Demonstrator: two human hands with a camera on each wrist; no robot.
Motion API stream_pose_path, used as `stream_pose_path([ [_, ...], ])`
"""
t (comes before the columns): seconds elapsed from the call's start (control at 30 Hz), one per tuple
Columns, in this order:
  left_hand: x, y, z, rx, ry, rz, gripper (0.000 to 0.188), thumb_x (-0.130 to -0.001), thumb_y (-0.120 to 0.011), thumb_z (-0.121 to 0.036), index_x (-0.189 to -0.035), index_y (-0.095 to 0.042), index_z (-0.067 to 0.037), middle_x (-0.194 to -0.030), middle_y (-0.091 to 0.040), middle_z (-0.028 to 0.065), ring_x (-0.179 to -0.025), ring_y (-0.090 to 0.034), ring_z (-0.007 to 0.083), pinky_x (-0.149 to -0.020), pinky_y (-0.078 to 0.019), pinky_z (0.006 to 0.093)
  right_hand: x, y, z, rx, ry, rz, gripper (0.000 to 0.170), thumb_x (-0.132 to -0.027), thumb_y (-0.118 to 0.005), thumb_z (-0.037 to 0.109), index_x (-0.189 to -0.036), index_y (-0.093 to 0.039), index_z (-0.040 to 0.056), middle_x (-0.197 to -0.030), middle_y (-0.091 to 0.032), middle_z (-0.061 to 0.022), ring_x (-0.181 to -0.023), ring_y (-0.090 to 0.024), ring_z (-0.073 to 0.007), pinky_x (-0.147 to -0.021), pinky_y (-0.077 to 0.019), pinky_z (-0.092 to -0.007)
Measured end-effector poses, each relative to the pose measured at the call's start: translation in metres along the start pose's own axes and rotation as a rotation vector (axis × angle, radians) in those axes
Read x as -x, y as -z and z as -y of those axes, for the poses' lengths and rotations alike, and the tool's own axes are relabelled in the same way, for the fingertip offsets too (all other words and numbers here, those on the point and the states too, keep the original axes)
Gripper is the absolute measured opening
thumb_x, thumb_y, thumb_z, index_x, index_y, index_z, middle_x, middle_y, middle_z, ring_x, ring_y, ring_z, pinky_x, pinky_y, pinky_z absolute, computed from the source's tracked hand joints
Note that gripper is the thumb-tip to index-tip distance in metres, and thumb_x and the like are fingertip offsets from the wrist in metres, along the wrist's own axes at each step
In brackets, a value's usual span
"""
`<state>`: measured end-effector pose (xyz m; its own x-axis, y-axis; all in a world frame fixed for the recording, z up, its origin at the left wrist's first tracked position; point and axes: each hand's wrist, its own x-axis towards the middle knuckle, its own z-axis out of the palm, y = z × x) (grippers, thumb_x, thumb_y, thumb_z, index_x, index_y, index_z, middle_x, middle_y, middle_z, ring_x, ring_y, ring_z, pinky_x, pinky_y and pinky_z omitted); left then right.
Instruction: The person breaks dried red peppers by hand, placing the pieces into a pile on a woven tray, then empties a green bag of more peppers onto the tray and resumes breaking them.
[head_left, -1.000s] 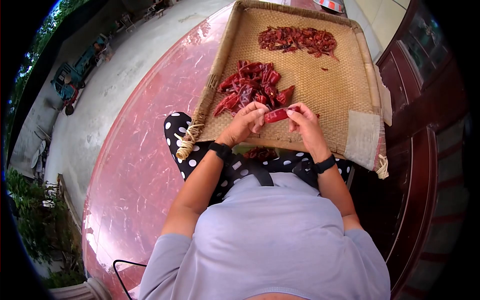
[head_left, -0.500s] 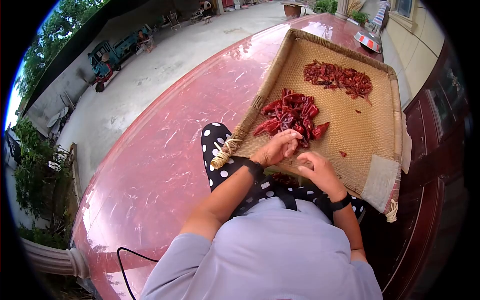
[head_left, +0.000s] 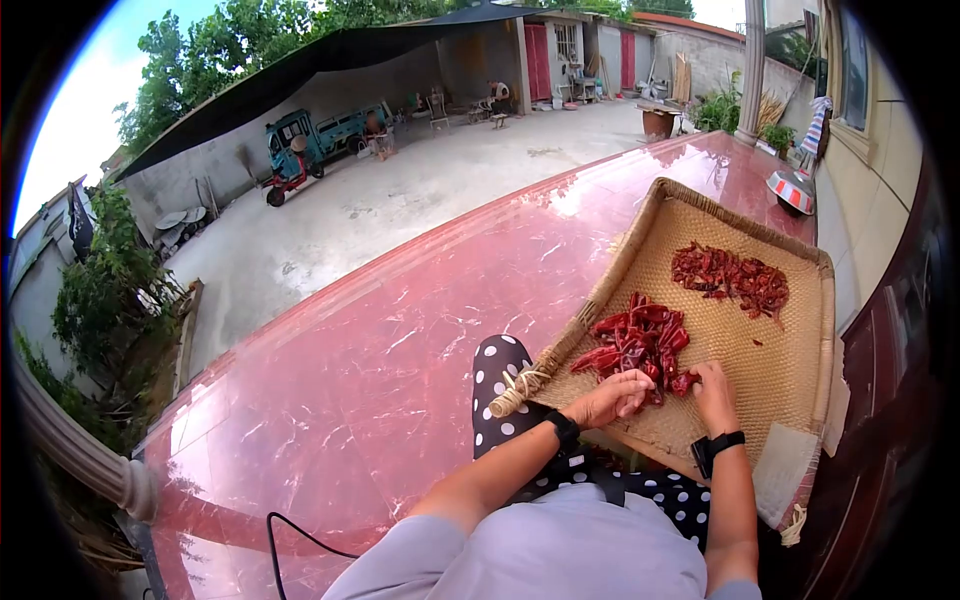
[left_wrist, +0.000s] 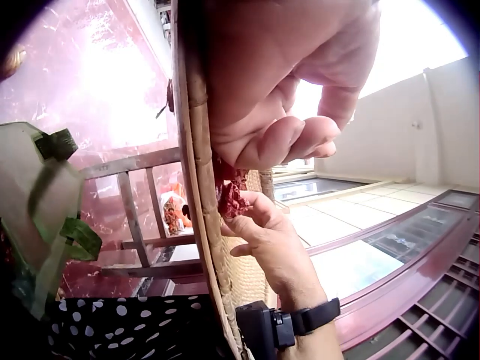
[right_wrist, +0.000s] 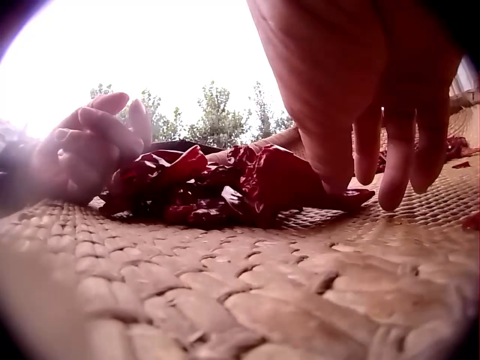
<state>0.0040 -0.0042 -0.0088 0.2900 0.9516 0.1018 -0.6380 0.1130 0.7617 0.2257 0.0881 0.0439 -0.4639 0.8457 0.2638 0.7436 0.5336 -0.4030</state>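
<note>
A pile of large dried red chillies lies on the woven tray. At the pile's right edge my right hand pinches one dried chilli. The right wrist view shows that hand reaching down, its fingertips close over the weave. My left hand hovers at the pile's near side, fingers loosely curled. Nothing shows in its grasp in the left wrist view, where the hand is above the tray's rim.
Farther up the tray is a heap of smaller red chilli pieces. Tied cord wraps the tray's near left corner. Polka-dot trousers are beneath the tray, and red marble floor extends to its left. A black cable runs beside the person.
The chilli held between both hands a second ago left them by half a second ago. My right hand has since reached to the pile and taken another. The head view has tilted up.
</note>
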Motion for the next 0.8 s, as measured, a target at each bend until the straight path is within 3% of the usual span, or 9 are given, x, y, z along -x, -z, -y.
stream_pose_path([
  [0.03, 0.000, 0.000, -0.001, -0.001, 0.000, 0.000, 0.014, -0.099, -0.054, -0.016, -0.108, -0.058, -0.005, -0.070, -0.051, -0.0022, -0.054, -0.043, 0.0057, -0.048, -0.0357, 0.0196, 0.002, -0.006, -0.007, 0.030, 0.095, -0.125, 0.016, -0.073, -0.064, -0.003, -0.088, -0.062, 0.0029, -0.095, -0.060, -0.0113, -0.096, -0.057, -0.0355, -0.080, -0.0465, -0.0440],
  [0.13, -0.001, 0.000, 0.000, -0.004, 0.008, -0.006, 0.014, -0.099, -0.055, -0.016, -0.107, -0.058, -0.005, -0.071, -0.051, -0.0021, -0.054, -0.043, 0.0054, -0.048, -0.0357, 0.0193, 0.012, -0.002, -0.007, 0.154, 0.081, -0.156, 0.019, -0.072, -0.070, 0.000, -0.087, -0.060, 0.0059, -0.099, -0.059, -0.0103, -0.098, -0.056, -0.0313, -0.085, -0.0449, -0.0430],
  [0.4, 0.002, -0.004, -0.003, -0.003, 0.012, -0.018, 0.015, -0.095, -0.062, -0.017, -0.105, -0.058, -0.007, -0.070, -0.052, -0.0024, -0.052, -0.044, 0.0055, -0.047, -0.0358, 0.0191, 0.025, 0.010, -0.007, 0.078, 0.106, 0.033, 0.020, -0.072, -0.066, 0.000, -0.085, -0.054, 0.0087, -0.087, -0.061, -0.0091, -0.091, -0.058, -0.0318, -0.082, -0.0428, -0.0424],
  [0.47, 0.003, -0.007, -0.006, 0.001, 0.065, -0.064, 0.014, -0.094, -0.063, -0.015, -0.105, -0.058, -0.008, -0.070, -0.053, -0.0031, -0.052, -0.046, 0.0052, -0.047, -0.0362, 0.0198, 0.029, 0.009, -0.009, -0.011, 0.066, -0.056, 0.017, -0.075, -0.064, 0.002, -0.088, -0.054, 0.0077, -0.082, -0.061, -0.0133, -0.084, -0.060, -0.0360, -0.072, -0.0455, -0.0465],
  [0.53, 0.002, -0.009, -0.007, 0.005, 0.066, -0.061, 0.014, -0.094, -0.063, -0.015, -0.106, -0.058, -0.008, -0.069, -0.051, -0.0031, -0.054, -0.046, 0.0056, -0.048, -0.0353, 0.0196, 0.038, 0.026, 0.014, -0.123, 0.008, -0.033, 0.015, -0.080, -0.060, 0.006, -0.094, -0.054, 0.0068, -0.085, -0.062, -0.0135, -0.082, -0.062, -0.0354, -0.070, -0.0471, -0.0449],
  [0.57, 0.001, -0.010, -0.008, -0.004, 0.044, -0.026, 0.017, -0.094, -0.063, -0.017, -0.107, -0.058, -0.007, -0.070, -0.050, -0.0029, -0.055, -0.045, 0.0057, -0.048, -0.0352, 0.0195, 0.041, 0.027, 0.018, -0.186, 0.027, -0.030, 0.015, -0.082, -0.059, 0.008, -0.097, -0.055, 0.0072, -0.089, -0.064, -0.0128, -0.084, -0.063, -0.0337, -0.071, -0.0482, -0.0427],
  [0.67, -0.001, -0.010, -0.004, -0.150, 0.048, -0.010, 0.044, -0.095, -0.064, -0.022, -0.132, -0.047, -0.006, -0.080, -0.053, 0.0002, -0.058, -0.045, 0.0049, -0.051, -0.0362, 0.0182, 0.050, 0.025, 0.038, -0.456, 0.004, -0.069, 0.019, -0.083, -0.062, 0.006, -0.100, -0.055, 0.0047, -0.092, -0.064, -0.0124, -0.088, -0.065, -0.0281, -0.078, -0.0502, -0.0381],
  [0.73, -0.001, -0.010, -0.006, -0.228, 0.064, 0.016, 0.051, -0.095, -0.063, -0.026, -0.137, -0.042, -0.007, -0.081, -0.052, 0.0004, -0.061, -0.043, 0.0066, -0.058, -0.0369, 0.0205, 0.054, 0.021, 0.044, -0.508, 0.018, -0.023, 0.023, -0.082, -0.063, 0.004, -0.103, -0.055, 0.0030, -0.092, -0.065, -0.0122, -0.090, -0.066, -0.0253, -0.080, -0.0507, -0.0358],
  [0.8, -0.001, -0.008, -0.005, -0.207, 0.067, -0.019, 0.043, -0.094, -0.064, -0.018, -0.133, -0.048, -0.010, -0.081, -0.054, 0.0004, -0.060, -0.044, 0.0058, -0.054, -0.0356, 0.0191, 0.055, 0.011, 0.044, -0.648, 0.004, -0.016, 0.025, -0.081, -0.064, 0.004, -0.104, -0.056, 0.0018, -0.092, -0.065, -0.0115, -0.090, -0.065, -0.0222, -0.081, -0.0505, -0.0337],
])
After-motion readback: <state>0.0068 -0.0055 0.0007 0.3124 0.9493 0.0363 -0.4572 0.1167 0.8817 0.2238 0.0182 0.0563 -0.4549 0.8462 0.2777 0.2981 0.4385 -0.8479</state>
